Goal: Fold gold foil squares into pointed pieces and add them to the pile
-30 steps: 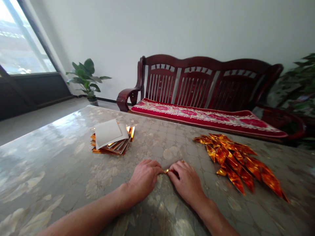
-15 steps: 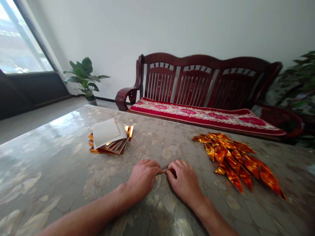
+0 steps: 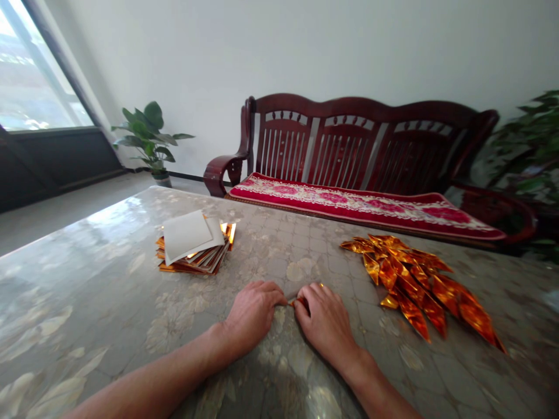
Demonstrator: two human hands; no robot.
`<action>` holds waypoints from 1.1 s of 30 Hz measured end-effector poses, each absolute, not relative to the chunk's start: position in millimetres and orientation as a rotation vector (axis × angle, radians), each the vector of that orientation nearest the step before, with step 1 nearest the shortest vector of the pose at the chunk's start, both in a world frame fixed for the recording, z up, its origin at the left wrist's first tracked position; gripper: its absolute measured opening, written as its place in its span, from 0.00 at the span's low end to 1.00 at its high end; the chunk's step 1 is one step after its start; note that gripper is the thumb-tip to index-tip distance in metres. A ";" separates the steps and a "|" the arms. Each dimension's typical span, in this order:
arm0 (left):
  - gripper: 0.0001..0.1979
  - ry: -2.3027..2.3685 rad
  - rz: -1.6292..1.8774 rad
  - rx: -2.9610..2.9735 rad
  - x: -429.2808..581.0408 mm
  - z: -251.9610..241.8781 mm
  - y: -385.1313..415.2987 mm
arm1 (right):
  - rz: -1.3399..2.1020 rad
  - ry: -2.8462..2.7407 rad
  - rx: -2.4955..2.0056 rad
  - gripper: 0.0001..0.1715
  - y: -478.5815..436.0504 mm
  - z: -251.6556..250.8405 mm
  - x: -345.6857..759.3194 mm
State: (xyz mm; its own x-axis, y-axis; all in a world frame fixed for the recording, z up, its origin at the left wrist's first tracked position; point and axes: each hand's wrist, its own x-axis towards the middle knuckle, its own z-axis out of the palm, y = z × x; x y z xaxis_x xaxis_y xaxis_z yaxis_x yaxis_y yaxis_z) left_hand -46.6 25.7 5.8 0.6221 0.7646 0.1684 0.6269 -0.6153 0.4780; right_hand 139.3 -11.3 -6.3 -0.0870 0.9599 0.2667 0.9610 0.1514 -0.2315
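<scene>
Close together over the near middle of the table, my left hand [image 3: 253, 311] and my right hand [image 3: 323, 317] pinch a small piece of orange-gold foil paper [image 3: 292, 303] between them. Only a sliver of the foil shows; the fingers cover the rest. Beyond my left hand lies an uneven stack of foil paper sheets [image 3: 192, 235], pale side up on top, with shiny orange edges sticking out. To the right of my right hand, a pile of folded orange foil pieces [image 3: 406, 279] with pointed ends spreads across the tabletop.
The table [image 3: 117, 291] has a glossy, flower-patterned grey-brown top. Behind its far edge stands a dark red wooden bench [image 3: 362, 145] with a red floral cushion cover [image 3: 332, 198]. A potted plant [image 3: 151, 134] is at the back left, and another plant [image 3: 533, 145] at the right.
Almost nothing differs. Both hands keep their pinch on the foil paper, with only a very slight shift of the fingers and of the view.
</scene>
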 end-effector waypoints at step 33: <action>0.09 1.376 0.451 2.303 -29.3 12.1 43.6 | -0.002 -2.065 -1.859 0.05 -10.4 -6.7 138.7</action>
State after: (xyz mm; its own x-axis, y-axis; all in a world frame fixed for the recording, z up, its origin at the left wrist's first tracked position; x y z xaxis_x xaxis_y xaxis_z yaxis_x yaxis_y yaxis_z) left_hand -29.3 43.6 12.1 0.4582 0.8867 0.0619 0.7513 -0.4235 0.5061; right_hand 138.7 -10.4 -6.7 -0.0690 0.9618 0.2651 0.9624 0.1342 -0.2363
